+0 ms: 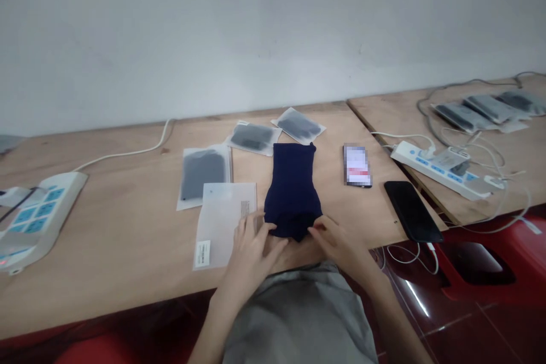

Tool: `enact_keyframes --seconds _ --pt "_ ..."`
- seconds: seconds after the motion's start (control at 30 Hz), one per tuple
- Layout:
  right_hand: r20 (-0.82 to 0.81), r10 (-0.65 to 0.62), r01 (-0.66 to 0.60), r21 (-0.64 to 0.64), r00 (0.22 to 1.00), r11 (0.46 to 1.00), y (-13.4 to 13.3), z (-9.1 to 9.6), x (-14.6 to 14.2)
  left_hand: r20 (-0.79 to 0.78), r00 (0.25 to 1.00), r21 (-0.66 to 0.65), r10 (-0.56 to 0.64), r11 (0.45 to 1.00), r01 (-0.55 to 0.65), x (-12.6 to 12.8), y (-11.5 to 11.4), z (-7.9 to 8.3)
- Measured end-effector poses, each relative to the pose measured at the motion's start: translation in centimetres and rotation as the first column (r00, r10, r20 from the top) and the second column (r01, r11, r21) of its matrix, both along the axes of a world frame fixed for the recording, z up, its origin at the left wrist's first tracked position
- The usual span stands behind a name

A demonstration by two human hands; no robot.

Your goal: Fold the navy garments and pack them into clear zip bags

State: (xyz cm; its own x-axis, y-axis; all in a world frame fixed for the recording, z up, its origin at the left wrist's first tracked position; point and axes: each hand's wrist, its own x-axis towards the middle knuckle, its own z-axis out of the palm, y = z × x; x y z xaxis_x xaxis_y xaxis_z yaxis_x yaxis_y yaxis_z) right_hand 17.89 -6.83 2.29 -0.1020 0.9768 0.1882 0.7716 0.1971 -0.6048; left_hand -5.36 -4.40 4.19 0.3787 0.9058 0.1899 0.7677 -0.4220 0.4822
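A folded navy-blue knit garment [294,187] lies flat on the wooden table in front of me, narrower at its far end and bunched along its near edge. My left hand [256,242] is at its near left corner, the forefinger touching the cloth and the thumb held apart from it. At the near right corner, my right hand [336,239] pinches the cloth's edge between thumb and fingers. A frosted plastic bag [226,205] with a white label [203,253] lies left of the garment, partly behind my left hand.
Frosted bags with dark contents, one at left [205,173] and two behind [253,137] [298,124], surround the garment. At right lie a lit phone [357,165], a black phone [412,210] and a power strip [443,170]. Another power strip [42,216] is far left. A red stool [520,250] stands right.
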Motion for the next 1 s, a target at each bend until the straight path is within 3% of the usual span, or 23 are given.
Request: enact_keyframes --seconds 0.1,0.27,0.37,0.57,0.73,0.87,1.0 --pt "-0.017 -0.047 0.048 0.051 0.999 0.998 0.7 -0.5 0.4 0.018 0.997 -0.007 -0.07 0.998 0.07 0.1 1.3 0.3" --pt "0.154 0.068 -0.078 0.062 0.986 0.995 3.2 -1.4 0.4 -0.095 0.953 -0.059 -0.286 0.958 0.282 1.7 4.8 -0.9" --pt "0.263 0.109 -0.12 0.027 0.959 0.992 4.2 -0.9 0.2 -0.143 0.936 -0.109 -0.323 0.945 0.31 2.7 6.1 -1.2" --pt "0.427 0.115 -0.155 0.062 0.897 0.986 5.4 -0.2 -0.4 -0.21 0.936 -0.171 -0.282 0.953 0.249 4.2 7.2 -0.1" --pt "0.46 0.096 -0.199 0.18 0.883 0.963 6.5 -0.5 -0.3 -0.299 0.931 -0.03 -0.209 0.977 0.21 5.0 7.2 0.4" --pt "0.455 0.024 -0.178 0.299 0.89 0.938 6.5 -1.7 -0.8 -0.328 0.941 0.146 -0.083 0.98 0.137 5.3 6.5 -1.1" --pt "0.461 -0.011 -0.161 0.334 0.888 0.929 5.8 -3.5 -1.5 -0.375 0.926 0.272 -0.04 0.95 0.152 5.1 5.7 -3.0"
